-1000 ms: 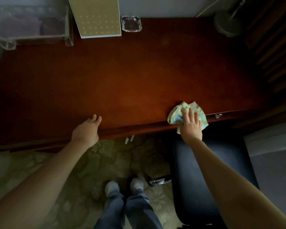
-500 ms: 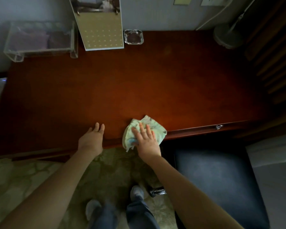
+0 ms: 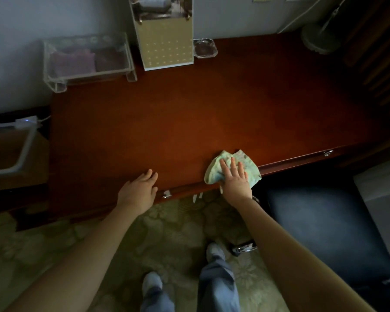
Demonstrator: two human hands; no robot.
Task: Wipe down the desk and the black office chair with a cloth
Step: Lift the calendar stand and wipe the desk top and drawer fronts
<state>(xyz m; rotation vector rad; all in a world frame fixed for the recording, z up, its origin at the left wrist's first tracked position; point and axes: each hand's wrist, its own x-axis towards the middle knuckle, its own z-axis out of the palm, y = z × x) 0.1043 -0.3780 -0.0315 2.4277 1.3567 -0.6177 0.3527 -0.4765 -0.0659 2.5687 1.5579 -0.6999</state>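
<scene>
Head view: right hand point(image 3: 235, 183) lies flat, fingers straight, pressing the cloth point(image 3: 232, 166) onto the desk point(image 3: 189, 122) at its front edge. Left hand point(image 3: 140, 190) rests relaxed, fingers straight, on the same edge, holding nothing. Black chair point(image 3: 324, 226) sits under the desk's right part. At the back stand a clear tray point(image 3: 86, 61), a calendar point(image 3: 166, 41) and an ashtray point(image 3: 205, 48).

One each: desk point(image 3: 189, 113), cloth point(image 3: 248, 164), chair point(image 3: 324, 226), rack point(image 3: 54, 84), calendar point(image 3: 167, 41), ashtray point(image 3: 205, 49). Two drawer handles point(image 3: 166, 194). Two hands: left hand point(image 3: 140, 190), right hand point(image 3: 235, 183).
</scene>
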